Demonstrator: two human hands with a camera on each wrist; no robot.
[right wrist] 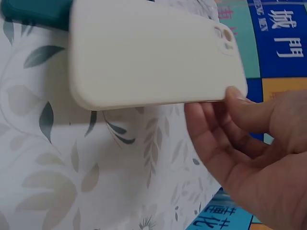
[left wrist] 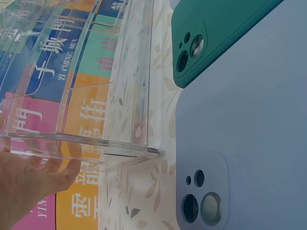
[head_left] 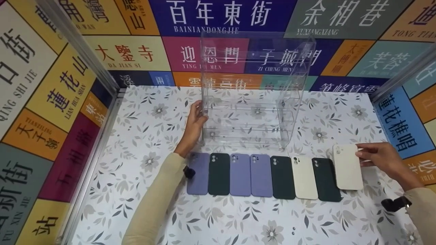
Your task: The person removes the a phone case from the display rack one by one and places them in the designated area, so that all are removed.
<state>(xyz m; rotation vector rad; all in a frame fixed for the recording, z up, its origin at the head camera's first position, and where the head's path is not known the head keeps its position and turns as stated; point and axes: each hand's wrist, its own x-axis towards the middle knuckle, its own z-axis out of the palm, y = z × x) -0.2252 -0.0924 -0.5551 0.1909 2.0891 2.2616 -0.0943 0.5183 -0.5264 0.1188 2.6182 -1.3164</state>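
A cream phone case (head_left: 348,168), with its camera cutouts at the top, is pinched at its right edge between the thumb and fingers of my right hand (head_left: 383,158). In the right wrist view the case (right wrist: 148,57) is tilted above the tabletop, the thumb on its near edge and the fingers beneath. My left hand (head_left: 194,124) holds the left side of a clear, tiered plastic display rack (head_left: 245,132). Through the transparent wall (left wrist: 81,141) of the rack, some left fingers show in the left wrist view.
In front of the rack several phone cases lie in a row: purple (head_left: 240,175), dark green (head_left: 219,174) and one cream case (head_left: 305,177). A floral cover (head_left: 150,190) spans the table. Panels with large lettering (head_left: 133,52) stand behind and at both sides.
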